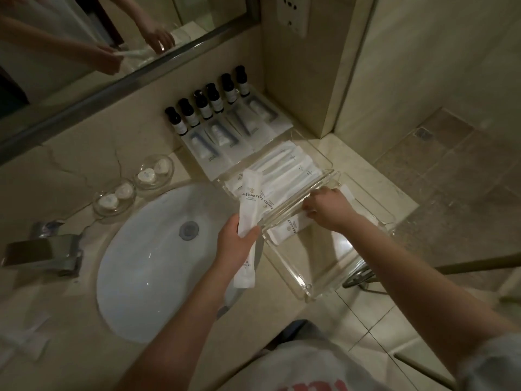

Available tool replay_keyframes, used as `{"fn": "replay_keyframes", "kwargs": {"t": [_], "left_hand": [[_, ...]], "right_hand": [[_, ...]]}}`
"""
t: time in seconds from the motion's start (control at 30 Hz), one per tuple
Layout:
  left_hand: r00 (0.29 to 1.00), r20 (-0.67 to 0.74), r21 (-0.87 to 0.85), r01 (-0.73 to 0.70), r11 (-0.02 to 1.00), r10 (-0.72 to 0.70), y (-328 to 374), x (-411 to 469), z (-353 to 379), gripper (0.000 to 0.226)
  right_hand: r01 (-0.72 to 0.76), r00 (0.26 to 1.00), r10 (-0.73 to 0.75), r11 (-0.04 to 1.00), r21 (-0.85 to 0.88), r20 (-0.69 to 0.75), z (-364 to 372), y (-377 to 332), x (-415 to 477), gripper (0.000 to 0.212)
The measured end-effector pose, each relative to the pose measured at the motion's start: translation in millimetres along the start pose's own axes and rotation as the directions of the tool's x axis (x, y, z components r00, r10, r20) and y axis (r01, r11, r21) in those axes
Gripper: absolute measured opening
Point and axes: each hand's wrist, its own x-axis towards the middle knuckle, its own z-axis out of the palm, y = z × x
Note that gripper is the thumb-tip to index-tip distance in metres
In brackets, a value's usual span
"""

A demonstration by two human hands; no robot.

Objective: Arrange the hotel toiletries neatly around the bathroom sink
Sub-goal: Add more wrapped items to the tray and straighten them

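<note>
My left hand grips a long white toiletry packet upright over the sink's right rim. My right hand reaches into the near clear acrylic tray, fingers closed on white sachets lying there. A second clear tray behind it holds several white packets side by side. Several dark bottles stand in a row by the wall, with white dental kit packets laid in front of them.
The white oval sink lies at centre left, with a chrome tap on its left. Two glass dishes with wrapped soaps sit behind the basin. A mirror and a wall socket are above. The counter edge drops to tiled floor at right.
</note>
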Motion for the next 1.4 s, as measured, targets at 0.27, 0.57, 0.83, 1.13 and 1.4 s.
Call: {"fn": "replay_keyframes", "kwargs": {"t": [0.27, 0.57, 0.83, 1.13, 1.4], "left_hand": [[1.0, -0.01, 0.001, 0.0, 1.0, 0.0, -1.1, 3.9, -1.5, 0.025], [0.999, 0.03, 0.011, -0.028, 1.0, 0.027, 6.5, 2.9, 5.8, 0.015], [0.996, -0.085, -0.271, -0.02, 0.962, -0.003, 41.4, 10.1, 10.1, 0.014], [0.99, -0.139, -0.467, -0.091, 0.88, 0.029, 66.2, 11.2, 17.7, 0.012], [0.958, -0.285, -0.578, -0.16, 0.801, -0.014, 65.9, 21.9, -20.1, 0.026]], "right_hand": [[-0.067, 0.944, 0.117, 0.983, 0.169, -0.309, 39.1, -10.9, -47.9, 0.034], [0.032, 0.95, 0.031, 0.98, 0.195, -0.312, 36.7, -2.6, -40.2, 0.037], [-0.072, 0.932, 0.318, 0.629, 0.774, -0.172, 5.9, -39.3, -51.8, 0.024], [-0.119, 0.991, 0.058, -0.074, 0.99, 0.124, -5.9, -96.4, -38.1, 0.011], [-0.121, 0.978, 0.17, -0.025, 0.992, 0.123, -11.3, -55.9, -43.7, 0.004]]}}
